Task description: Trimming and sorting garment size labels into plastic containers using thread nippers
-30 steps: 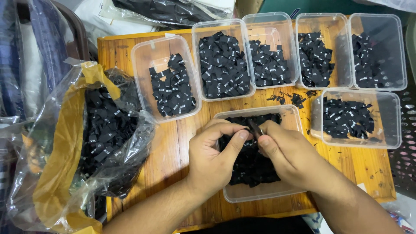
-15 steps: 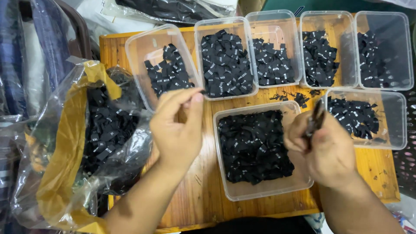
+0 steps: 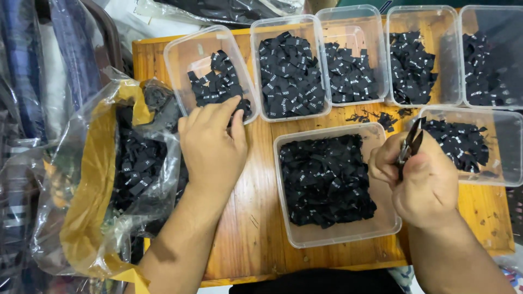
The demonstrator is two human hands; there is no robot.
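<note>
Our left hand (image 3: 213,146) lies palm down with the fingers loosely spread, the fingertips at the near rim of the leftmost plastic tub (image 3: 188,54) and touching the black fabric size labels (image 3: 218,84) in it; we cannot tell whether it pinches one. Our right hand (image 3: 422,179) is curled closed around a pair of small dark snips (image 3: 408,147), whose tips point up and away from us.

We take the central tub (image 3: 338,237) as our landmark. It sits on the wooden table (image 3: 250,228) between both hands, heaped with more black labels (image 3: 327,182). The right hand is just beside its right wall; the left hand is to its left, apart from it. Beyond it stands a row of clear tubs, each holding black labels: the leftmost one, tilted, then a fuller one (image 3: 260,30) directly behind the central tub, then three more to the right. Another tub (image 3: 506,174) of labels lies to the right of the central tub, partly behind the right hand. A few loose scraps (image 3: 381,118) lie on the table just behind it. Well to its left, a crumpled clear plastic bag (image 3: 81,218) with a yellow lining holds a large mass of black labels.
</note>
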